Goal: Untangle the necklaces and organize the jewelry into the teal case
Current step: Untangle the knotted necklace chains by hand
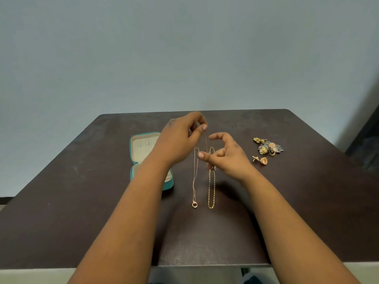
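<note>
Two necklaces lie straight and side by side on the dark table: a thin chain with a ring pendant [194, 204] on the left, a thicker gold chain [211, 191] on the right. My left hand [180, 138] is raised above them and pinches the top of a third, very thin chain [206, 142] that hangs down. My right hand [223, 155] is just right of it, its curled fingers at the lower part of that thin chain. The teal case [143, 148] stands open to the left, partly hidden by my left forearm.
A cluster of gold earrings and brooches [268, 147] lies at the right of the table [82, 201], with one bell-shaped earring [261, 160] just in front of it. A wall rises behind the table's far edge.
</note>
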